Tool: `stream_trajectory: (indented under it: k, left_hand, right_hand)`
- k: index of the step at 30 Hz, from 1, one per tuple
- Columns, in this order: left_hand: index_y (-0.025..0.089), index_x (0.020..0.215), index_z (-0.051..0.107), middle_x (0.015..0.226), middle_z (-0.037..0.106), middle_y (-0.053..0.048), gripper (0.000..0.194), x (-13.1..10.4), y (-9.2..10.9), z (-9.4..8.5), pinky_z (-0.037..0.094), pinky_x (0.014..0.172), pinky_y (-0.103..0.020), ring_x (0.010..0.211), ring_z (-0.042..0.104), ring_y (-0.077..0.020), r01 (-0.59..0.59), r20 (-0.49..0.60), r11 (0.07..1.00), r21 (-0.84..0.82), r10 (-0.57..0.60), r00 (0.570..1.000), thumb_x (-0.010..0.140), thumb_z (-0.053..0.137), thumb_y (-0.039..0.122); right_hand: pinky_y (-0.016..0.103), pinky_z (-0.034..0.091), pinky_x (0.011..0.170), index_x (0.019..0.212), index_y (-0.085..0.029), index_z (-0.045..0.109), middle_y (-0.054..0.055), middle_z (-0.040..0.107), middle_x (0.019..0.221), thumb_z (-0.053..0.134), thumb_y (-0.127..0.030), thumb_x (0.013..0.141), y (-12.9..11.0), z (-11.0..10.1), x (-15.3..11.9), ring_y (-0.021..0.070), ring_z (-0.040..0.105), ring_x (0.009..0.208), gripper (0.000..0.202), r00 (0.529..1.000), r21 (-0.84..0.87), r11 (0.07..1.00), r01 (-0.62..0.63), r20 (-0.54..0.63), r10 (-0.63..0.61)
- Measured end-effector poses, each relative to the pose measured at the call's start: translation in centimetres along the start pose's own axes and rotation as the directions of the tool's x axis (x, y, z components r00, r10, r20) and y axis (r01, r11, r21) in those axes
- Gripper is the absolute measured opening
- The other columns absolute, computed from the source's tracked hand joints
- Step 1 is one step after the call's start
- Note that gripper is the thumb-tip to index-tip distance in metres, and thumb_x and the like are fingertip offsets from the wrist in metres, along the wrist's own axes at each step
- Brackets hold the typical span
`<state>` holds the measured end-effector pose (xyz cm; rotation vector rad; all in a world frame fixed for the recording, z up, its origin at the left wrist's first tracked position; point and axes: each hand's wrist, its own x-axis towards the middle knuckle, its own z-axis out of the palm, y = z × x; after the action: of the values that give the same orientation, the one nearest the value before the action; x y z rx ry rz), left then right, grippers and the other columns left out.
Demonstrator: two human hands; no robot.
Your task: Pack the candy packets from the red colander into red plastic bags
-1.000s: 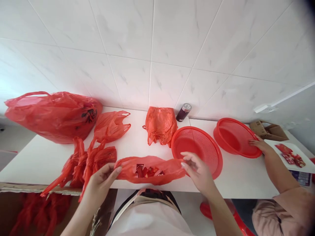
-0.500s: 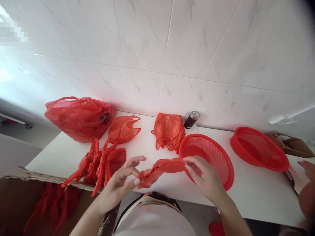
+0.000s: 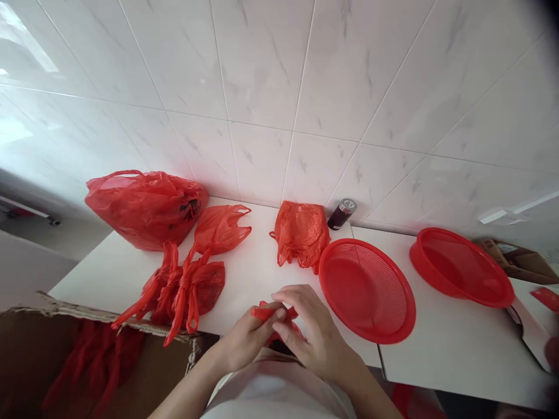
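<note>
Close in front of my body, a red plastic bag [image 3: 262, 313] is bunched up between both hands. My left hand [image 3: 248, 337] is closed around it, with a short red end poking out above the thumb. From the right, my right hand [image 3: 311, 329] has its fingers curled over the bag, thumb and fingertips meeting my left hand. Most of the bag is hidden by the hands. Left of them, several knotted red bags [image 3: 186, 285] lie at the table edge. Just right of my hands stands a red mesh basket [image 3: 364, 285].
A cardboard box [image 3: 170, 361] with red bags inside sits at lower left. Along the tiled wall are a large full red bag [image 3: 144, 209], a flat red bag [image 3: 220, 228], a stack of red bags [image 3: 301, 230] and a dark tumbler [image 3: 342, 214]. Another red basket [image 3: 458, 267] lies right.
The bag was stretched lengthwise between my spread hands; now my hands have come together and it is gathered. At the far right, another person's hand has moved mostly out of view.
</note>
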<state>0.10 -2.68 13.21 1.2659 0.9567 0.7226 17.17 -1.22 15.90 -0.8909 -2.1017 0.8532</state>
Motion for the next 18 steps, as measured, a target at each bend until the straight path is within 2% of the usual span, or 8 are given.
stream_trajectory:
  k: [2,4,7,9,11,14,16,18]
  left_hand:
    - [0.018,0.096,0.061,0.083,0.061,-0.002,0.032,0.1,-0.1,-0.1,0.047,0.072,-0.026,0.075,0.055,-0.0148,0.034,-0.048,0.994,-0.103,-0.039,0.998,0.095,0.041,0.043]
    - [0.019,0.09,0.057,0.073,0.056,0.002,0.033,0.2,-0.3,-0.3,0.043,0.06,-0.022,0.063,0.05,-0.0111,0.06,-0.048,0.987,-0.149,-0.068,0.997,0.096,0.039,0.047]
    - [0.019,0.089,0.054,0.06,0.055,0.004,0.038,0.4,-0.2,-0.9,0.035,0.051,-0.021,0.052,0.046,-0.0098,0.134,0.005,0.981,-0.142,-0.134,0.991,0.096,0.035,0.051]
    - [0.017,0.092,0.058,0.065,0.061,0.0,0.041,0.4,0.3,-1.5,0.038,0.053,-0.022,0.055,0.051,-0.0118,0.171,0.057,0.98,-0.104,-0.165,0.985,0.096,0.036,0.051]
    - [0.016,0.093,0.065,0.077,0.067,-0.005,0.037,0.5,1.1,-2.1,0.043,0.059,-0.024,0.064,0.056,-0.014,0.133,0.075,0.991,0.0,-0.132,0.988,0.094,0.043,0.045]
    - [0.018,0.088,0.072,0.085,0.068,-0.005,0.02,0.6,1.6,-2.5,0.044,0.066,-0.024,0.072,0.057,-0.0148,-0.01,0.087,0.975,0.223,-0.009,0.996,0.088,0.053,0.026]
    - [0.019,0.082,0.072,0.078,0.066,-0.002,0.02,0.7,1.2,-2.4,0.043,0.065,-0.023,0.068,0.055,-0.0134,-0.09,0.129,0.943,0.321,0.051,0.99,0.08,0.053,0.012]
    - [0.018,0.076,0.069,0.07,0.063,0.0,0.026,0.8,0.3,-2.2,0.04,0.061,-0.021,0.063,0.051,-0.0116,-0.138,0.133,0.913,0.384,0.093,0.987,0.071,0.049,0.002]
  right_hand:
    - [0.033,0.05,0.085,0.118,-0.024,0.053,0.007,0.061,0.11,0.052,-0.022,0.092,1.2,0.1,-0.7,0.0186,0.058,0.098,0.026,0.991,0.039,0.991,-0.131,0.034,0.13]
    - [0.029,0.05,0.08,0.11,-0.023,0.054,0.004,0.063,0.102,0.048,-0.022,0.095,2.0,0.2,-1.4,0.0156,0.059,0.09,0.016,0.979,0.078,0.976,-0.202,0.056,0.198]
    - [0.027,0.048,0.077,0.102,-0.023,0.054,0.002,0.061,0.092,0.048,-0.022,0.095,1.6,-0.2,-2.3,0.0141,0.058,0.084,0.01,0.975,0.109,0.969,-0.223,0.021,0.222]
    - [0.027,0.048,0.077,0.101,-0.023,0.054,0.001,0.06,0.09,0.051,-0.023,0.093,0.8,-1.0,-2.5,0.0142,0.057,0.082,0.008,0.977,0.139,0.967,-0.214,0.017,0.213]
    - [0.029,0.048,0.081,0.101,-0.024,0.054,0.002,0.06,0.091,0.053,-0.024,0.092,0.1,-1.6,-2.2,0.0151,0.057,0.085,0.01,0.986,0.147,0.975,-0.164,-0.003,0.166]
    - [0.033,0.044,0.093,0.113,-0.025,0.054,0.005,0.06,0.108,0.049,-0.024,0.094,0.2,-1.6,-1.3,0.018,0.055,0.104,0.02,0.99,0.104,0.987,-0.123,-0.051,0.129]
    - [0.035,0.042,0.098,0.124,-0.026,0.05,0.006,0.058,0.119,0.045,-0.026,0.097,1.0,-0.8,-0.6,0.0186,0.052,0.113,0.028,0.986,0.091,0.981,-0.169,0.007,0.169]
    - [0.035,0.042,0.097,0.13,-0.026,0.048,0.007,0.06,0.118,0.04,-0.029,0.099,2.0,0.4,-0.2,0.0188,0.054,0.111,0.032,0.97,0.082,0.969,-0.232,0.095,0.224]
